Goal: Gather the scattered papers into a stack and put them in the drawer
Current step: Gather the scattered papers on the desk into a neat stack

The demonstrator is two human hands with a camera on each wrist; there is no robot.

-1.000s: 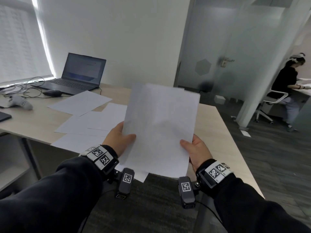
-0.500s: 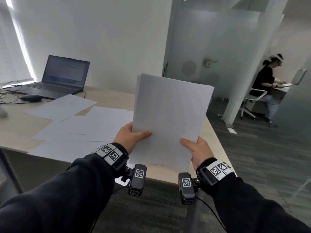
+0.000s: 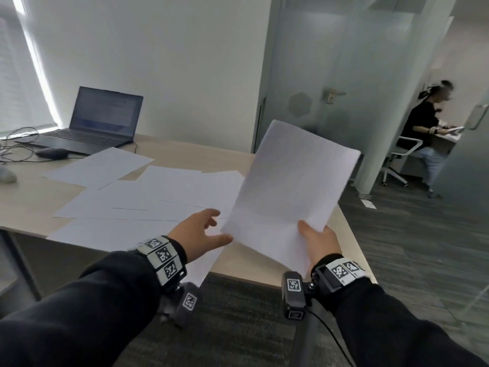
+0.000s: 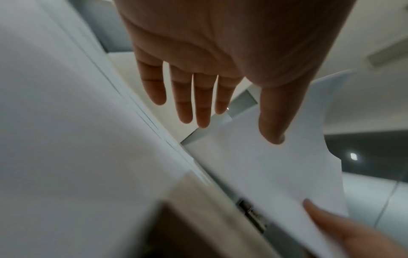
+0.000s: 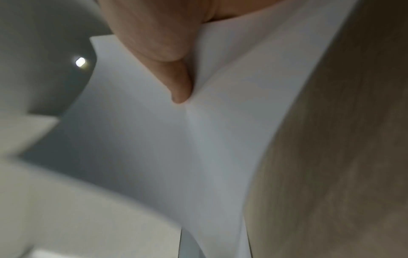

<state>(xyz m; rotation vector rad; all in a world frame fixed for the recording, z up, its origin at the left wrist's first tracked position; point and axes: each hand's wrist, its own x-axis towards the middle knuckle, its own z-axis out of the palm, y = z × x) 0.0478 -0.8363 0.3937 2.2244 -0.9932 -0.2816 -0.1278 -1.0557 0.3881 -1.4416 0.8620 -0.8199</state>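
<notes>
Closest to the camera, two dark sleeves reach forward, each wrist wearing a band of black-and-white markers. The right hand (image 3: 318, 241) pinches the lower edge of the held papers (image 3: 288, 197), thumb on top, the other fingers hidden underneath; in the right wrist view the thumb (image 5: 176, 83) presses into the sheet and dents it. The held papers tilt up and away, raised off the desk (image 3: 23, 205) over its right end. The left hand (image 3: 197, 234) is off the held papers, just beside their lower left corner, palm down over the desk's near edge; the left wrist view shows its fingers (image 4: 187, 97) straight and lightly spread, thumb held apart, holding nothing.

Past the left hand, the loose sheets (image 3: 148, 197) lie flat on the desk, overlapping one another, one corner hanging over the near edge. Farther back on the desk, left of the loose sheets, sits a dark mouse (image 3: 51, 153) with cables trailing beside it, and behind the mouse an open laptop (image 3: 92, 123) against the white wall. The drawer does not show in any view.

Beyond the desk's right end stands a frosted glass door (image 3: 312, 83) with a metal handle, then a pillar. Farthest off, a seated person (image 3: 426, 128) in a dark top works at another table on a white swivel chair (image 3: 402, 160).
</notes>
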